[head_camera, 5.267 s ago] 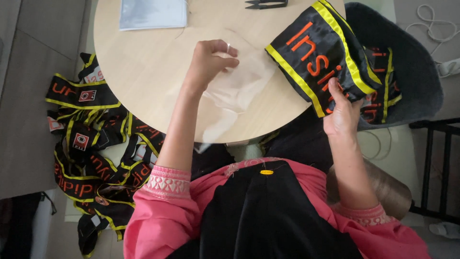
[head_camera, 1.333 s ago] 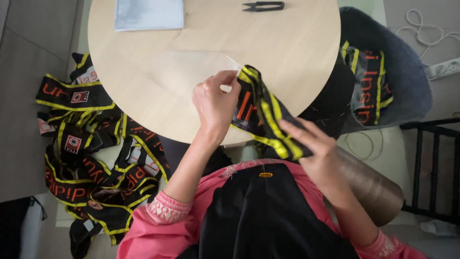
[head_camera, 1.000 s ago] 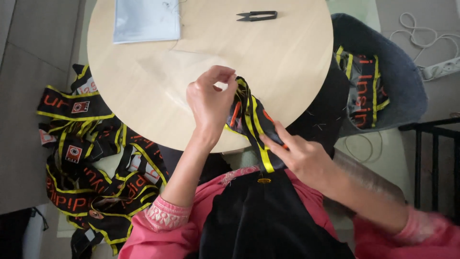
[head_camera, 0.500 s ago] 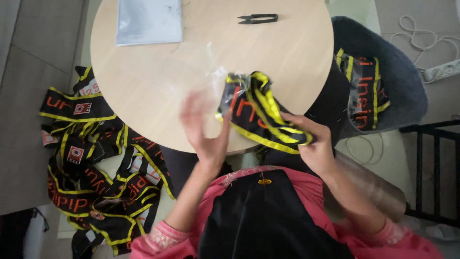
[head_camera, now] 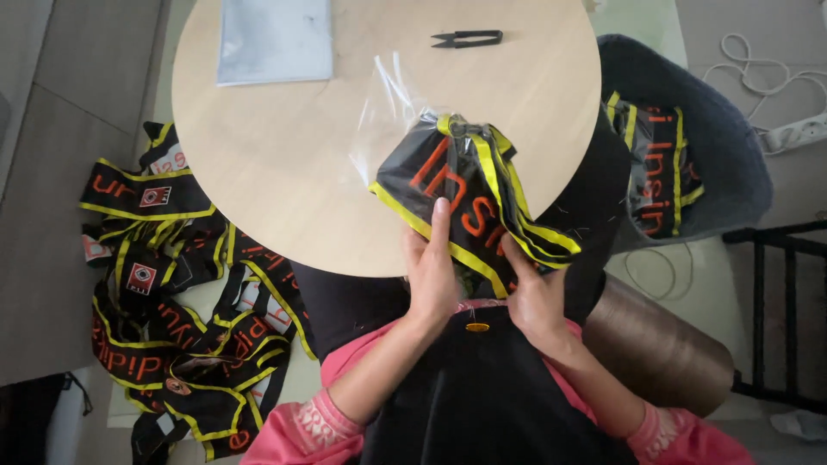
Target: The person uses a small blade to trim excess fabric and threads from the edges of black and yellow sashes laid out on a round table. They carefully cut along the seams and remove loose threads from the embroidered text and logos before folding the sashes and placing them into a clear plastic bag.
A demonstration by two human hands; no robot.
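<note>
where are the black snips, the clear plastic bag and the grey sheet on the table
black snips [head_camera: 466,38], head view, middle of the handles
clear plastic bag [head_camera: 383,108], head view, loose open end
grey sheet [head_camera: 274,39], head view, centre of its face

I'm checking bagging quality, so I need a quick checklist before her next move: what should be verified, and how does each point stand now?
1. Both hands on sash: left hand and right hand grip the folded sash. Ok.
2. Sash fully inside clear bag: the near end sticks out. Not ok.
3. Bag untorn: cannot tell.
4. Sash over table: near end overhangs the edge. Not ok.
5. Snips clear of bag: apart, at the far side. Ok.
</note>
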